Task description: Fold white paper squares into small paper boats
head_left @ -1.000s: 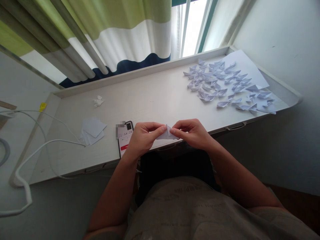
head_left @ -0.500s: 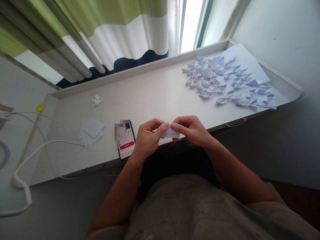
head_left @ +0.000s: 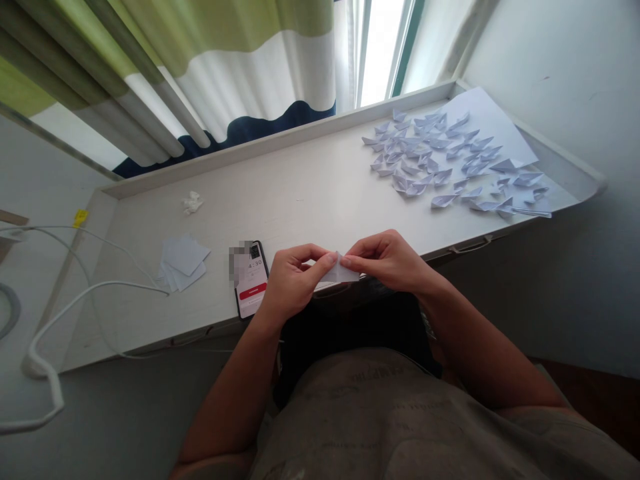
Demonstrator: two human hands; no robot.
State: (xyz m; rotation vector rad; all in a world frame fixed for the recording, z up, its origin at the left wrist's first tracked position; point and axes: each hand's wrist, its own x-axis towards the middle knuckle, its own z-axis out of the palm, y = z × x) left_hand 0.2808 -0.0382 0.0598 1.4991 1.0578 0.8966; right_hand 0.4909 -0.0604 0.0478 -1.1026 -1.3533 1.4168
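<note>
Your two bare hands meet at the front edge of a white desk (head_left: 280, 193), near the middle of its length. Between them is a small piece of folded white paper (head_left: 345, 272), just over that edge; whether it touches the desk you cannot tell from this view. Your left hand (head_left: 297, 277) pinches the paper's left side, thumb against curled forefinger. Your right hand (head_left: 387, 260) grips the right side the same way, its thumb near the left one. The fingers beneath are partly hidden.

Just left of your left hand, a phone (head_left: 253, 291) lies by the front edge, its screen showing a red bar. Farther left is a loose stack of white paper slips (head_left: 184, 260), and beyond it, toward the back left corner, a crumpled white scrap (head_left: 192, 203). A white cable (head_left: 56, 387) crosses the left edge. Toward the right edge spread many folded paper boats (head_left: 443, 176), some resting on a large white sheet (head_left: 487, 117) that reaches toward the back right corner.
</note>
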